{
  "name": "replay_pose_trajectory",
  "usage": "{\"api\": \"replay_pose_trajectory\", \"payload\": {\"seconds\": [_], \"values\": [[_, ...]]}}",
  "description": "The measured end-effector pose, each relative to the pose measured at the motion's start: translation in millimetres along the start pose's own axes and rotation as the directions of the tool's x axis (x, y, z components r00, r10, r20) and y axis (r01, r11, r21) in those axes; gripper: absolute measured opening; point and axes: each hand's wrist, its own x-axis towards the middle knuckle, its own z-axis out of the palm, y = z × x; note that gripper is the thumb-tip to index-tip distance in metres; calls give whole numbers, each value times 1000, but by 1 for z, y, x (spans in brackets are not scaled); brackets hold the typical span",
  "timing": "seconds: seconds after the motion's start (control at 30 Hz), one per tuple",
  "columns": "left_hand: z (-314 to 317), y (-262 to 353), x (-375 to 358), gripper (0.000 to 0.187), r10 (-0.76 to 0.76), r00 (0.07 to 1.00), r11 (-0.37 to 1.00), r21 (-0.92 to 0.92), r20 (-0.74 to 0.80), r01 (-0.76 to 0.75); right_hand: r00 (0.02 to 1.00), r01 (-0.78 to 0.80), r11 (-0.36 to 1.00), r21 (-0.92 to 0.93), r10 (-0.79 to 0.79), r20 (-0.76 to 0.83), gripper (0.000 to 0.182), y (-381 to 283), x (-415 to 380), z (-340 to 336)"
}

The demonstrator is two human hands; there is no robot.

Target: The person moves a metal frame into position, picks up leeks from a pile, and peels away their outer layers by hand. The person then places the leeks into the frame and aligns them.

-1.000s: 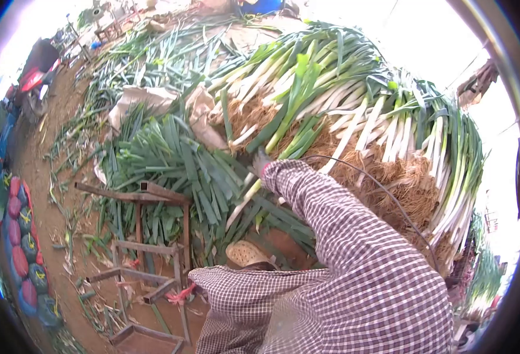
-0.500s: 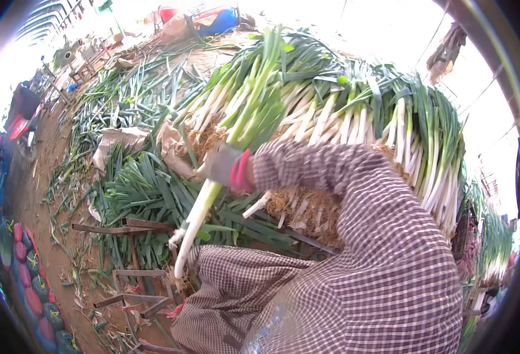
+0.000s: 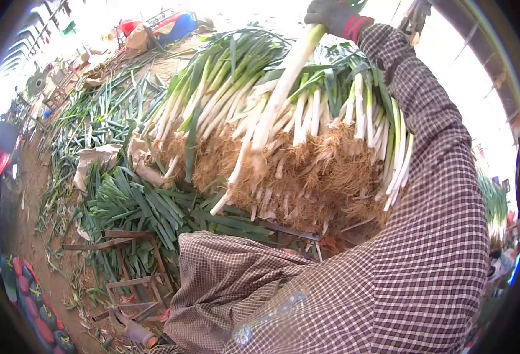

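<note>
1. The left hand (image 3: 132, 331), in a grey glove, is low beside the metal frame (image 3: 133, 282); its fingers look parted, with nothing seen in them.
2. The right hand (image 3: 332, 17) has its gloved fingers closed round a leek (image 3: 289, 76); a firm wrap without crushing, roots hanging free, should suit it.
3. That leek slants in front of the pile (image 3: 218, 112), its thick white shank turning pale green near the grip.
4. Farther back, loose leaves (image 3: 97, 106) litter the ground.
</note>
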Motion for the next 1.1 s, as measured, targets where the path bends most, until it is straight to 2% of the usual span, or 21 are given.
{"api": "replay_pose_trajectory", "payload": {"seconds": [0.07, 0.1, 0.13, 0.17, 0.2, 0.23, 0.27, 0.3, 0.33, 0.43, 0.47, 0.53, 0.6, 0.67, 0.73, 0.77, 0.8, 0.87, 1.0, 1.07, 1.1], "values": [[1, -8, -3, 28, 4, 1000, 999, -43, 4, -4, 984, -159, 986, -55, 163, 68, 33, 14, -32, 62], [-2, 2, -10, 28, -11, 1000, 998, -60, 11, 11, 922, -262, 949, -178, 300, 243, 42, 9, -43, 84], [-6, 11, -17, 28, -27, 1000, 997, -78, 14, 28, 760, -312, 934, -174, 356, 544, 45, 0, -44, 81], [-13, 14, -23, 28, -37, 999, 998, -45, 17, 38, 704, -299, 941, -157, 328, 630, 48, -15, -52, 73], [-15, 18, -27, 29, -41, 999, 999, -17, 28, 42, 728, -291, 954, -72, 270, 630, 48, -35, -62, 54], [-16, 23, -31, 29, -45, 998, 999, 11, 40, 45, 836, -317, 945, 86, 235, 496, 51, -37, -77, 131], [-16, 24, -32, 29, -46, 998, 999, 17, 41, 45, 767, -398, 911, 103, 269, 582, 39, -72, -85, 77], [-15, 24, -31, 28, -40, 998, 999, 18, 50, 40, 867, -319, 919, 232, 183, 464, 27, -90, -104, 103], [-13, 24, -28, 28, -33, 998, 999, 9, 57, 33, 820, -322, 934, 156, 193, 539, 24, -112, -109, 122], [-4, 30, -19, 27, 7, 997, 999, -38, 76, -4, 925, -178, 927, 329, 44, 378, 23, -171, -131, 136], [2, 36, -16, 27, 26, 995, 998, -64, 93, -20, 889, -265, 852, 451, 35, 456, 26, -186, -132, 128], [11, 57, -13, 26, 86, 983, 991, -112, 165, -68, 937, -243, 802, 546, 48, 345, 27, -212, -142, 124], [18, 92, -23, 26, 162, 954, 986, -85, 253, -145, 839, -365, 676, 640, -59, 541, 28, -217, -133, 98], [24, 130, -39, 26, 243, 909, 968, -28, 339, -248, 761, -454, 679, 577, -41, 648, 36, -222, -110, 99], [30, 146, -57, 25, 316, 859, 942, -22, 403, -336, 851, -399, 649, 648, -1, 525, 46, -220, -86, 128], [33, 150, -67, 25, 352, 829, 925, -26, 435, -379, 905, -301, 719, 626, 8, 425, 54, -212, -72, 116], [32, 153, -76, 25, 386, 806, 898, 20, 448, -440, 909, -332, 681, 652, 48, 413, 61, -207, -62, 103], [29, 159, -93, 24, 443, 759, 826, 111, 477, -552, 882, -315, 768, 558, 19, 472, 71, -213, -33, 124], [11, 144, -108, 24, 326, 796, 881, 141, 510, -452, 759, -361, 841, 404, 13, 651, 84, -235, -4, 175], [0, 127, -110, 24, 279, 825, 895, 178, 491, -408, 715, -377, 834, 403, -15, 699, 70, -224, -1, 155], [-6, 126, -112, 24, 241, 840, 913, 180, 487, -366, 711, -289, 867, 406, -90, 698, 61, -224, 2, 162]]}}
